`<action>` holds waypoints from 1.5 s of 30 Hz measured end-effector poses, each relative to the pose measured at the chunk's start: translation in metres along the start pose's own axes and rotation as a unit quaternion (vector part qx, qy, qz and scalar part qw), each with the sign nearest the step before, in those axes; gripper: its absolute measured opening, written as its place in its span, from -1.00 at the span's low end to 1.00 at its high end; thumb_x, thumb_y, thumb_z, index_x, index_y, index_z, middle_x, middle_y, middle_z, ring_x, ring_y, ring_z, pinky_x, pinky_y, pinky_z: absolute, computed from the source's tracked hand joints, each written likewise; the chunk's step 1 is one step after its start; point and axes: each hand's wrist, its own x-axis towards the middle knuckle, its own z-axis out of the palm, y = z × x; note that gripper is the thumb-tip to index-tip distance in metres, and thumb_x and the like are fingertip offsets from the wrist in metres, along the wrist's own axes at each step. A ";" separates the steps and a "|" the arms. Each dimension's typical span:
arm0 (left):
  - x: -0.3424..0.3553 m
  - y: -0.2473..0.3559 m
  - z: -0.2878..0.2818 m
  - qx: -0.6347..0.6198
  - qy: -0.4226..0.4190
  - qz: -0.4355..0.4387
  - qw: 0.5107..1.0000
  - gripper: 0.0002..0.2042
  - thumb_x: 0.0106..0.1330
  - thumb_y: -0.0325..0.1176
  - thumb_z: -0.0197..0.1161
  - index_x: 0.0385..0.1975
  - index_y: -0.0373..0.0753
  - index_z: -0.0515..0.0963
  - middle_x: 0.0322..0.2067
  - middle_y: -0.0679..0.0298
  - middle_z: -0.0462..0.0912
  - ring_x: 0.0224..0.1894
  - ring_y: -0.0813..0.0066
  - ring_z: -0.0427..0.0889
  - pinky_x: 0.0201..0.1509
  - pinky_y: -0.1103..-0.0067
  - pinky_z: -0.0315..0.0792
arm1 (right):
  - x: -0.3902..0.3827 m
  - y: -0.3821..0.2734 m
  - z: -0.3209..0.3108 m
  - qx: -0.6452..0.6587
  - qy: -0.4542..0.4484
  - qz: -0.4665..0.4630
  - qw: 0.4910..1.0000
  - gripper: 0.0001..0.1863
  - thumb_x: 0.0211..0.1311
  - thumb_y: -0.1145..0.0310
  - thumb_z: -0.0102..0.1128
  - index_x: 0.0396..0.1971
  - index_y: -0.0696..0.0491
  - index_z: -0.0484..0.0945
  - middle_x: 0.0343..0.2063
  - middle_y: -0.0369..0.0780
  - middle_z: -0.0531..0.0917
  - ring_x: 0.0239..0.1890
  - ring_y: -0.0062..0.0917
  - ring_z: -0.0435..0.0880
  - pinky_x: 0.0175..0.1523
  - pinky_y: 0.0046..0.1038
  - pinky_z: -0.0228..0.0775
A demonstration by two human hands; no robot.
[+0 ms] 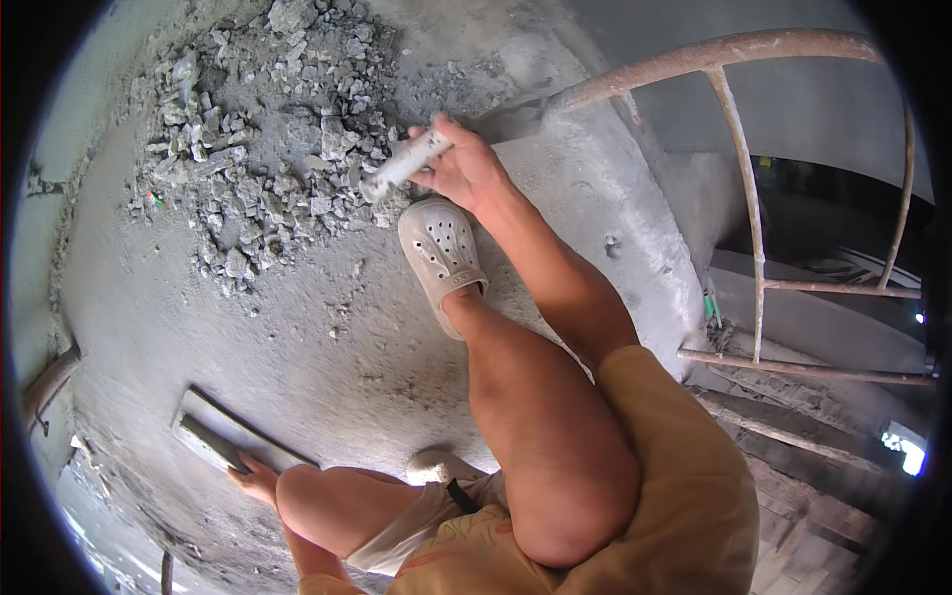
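My right hand (466, 171), reaching forward beside my clog (434, 243), is closed round a pale, scuffed short tube-like piece (405, 169). Motion blurs its lower end, so I cannot tell exactly what it is. That end points at the edge of a heap of grey rubble (268, 188). Down at the left, my left hand (258, 482) grips the handle of a flat rectangular plastering float (236, 428). The float is low over the grey concrete floor (327, 372); whether it touches cannot be told. My knee partly hides the left wrist.
A rusty, paint-spotted metal railing (756, 218) curves along the right side, past the pale raised edge of the floor (645, 238). Beyond it, wooden planks (793, 431) lie lower down. A wall (40, 248) runs along the left. My other clog (439, 466) is under me.
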 end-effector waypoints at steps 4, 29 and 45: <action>-0.003 0.007 -0.002 0.004 -0.004 -0.018 1.000 -0.53 0.41 -0.09 0.21 0.03 -0.44 0.51 -0.10 -0.17 0.62 -0.07 -0.11 0.64 -0.03 0.22 0.52 | 0.047 0.000 0.024 0.017 0.032 -0.028 0.999 -0.66 0.46 0.10 0.08 -0.02 0.03 0.32 -0.10 -0.16 0.56 0.07 -0.21 0.58 0.25 0.18 0.37; -0.001 0.002 0.004 -0.012 0.004 0.017 1.000 -0.58 0.39 -0.15 0.25 0.00 -0.43 0.52 -0.11 -0.19 0.62 -0.09 -0.12 0.64 -0.05 0.23 0.52 | 0.073 0.001 -0.010 -0.124 0.047 0.049 0.990 -0.63 0.47 0.10 0.03 -0.04 0.13 0.37 -0.17 -0.03 0.62 -0.17 -0.21 0.71 -0.10 -0.10 0.66; 0.002 -0.009 0.001 0.000 0.001 -0.015 1.000 -0.54 0.40 -0.10 0.22 0.04 -0.43 0.50 -0.06 -0.20 0.61 -0.02 -0.13 0.61 0.00 0.24 0.51 | -0.014 -0.019 -0.048 -0.357 0.113 0.109 0.921 -0.62 0.29 0.18 0.25 -0.03 0.06 0.40 -0.45 -0.20 0.52 -0.44 -0.34 0.58 -0.21 -0.22 0.56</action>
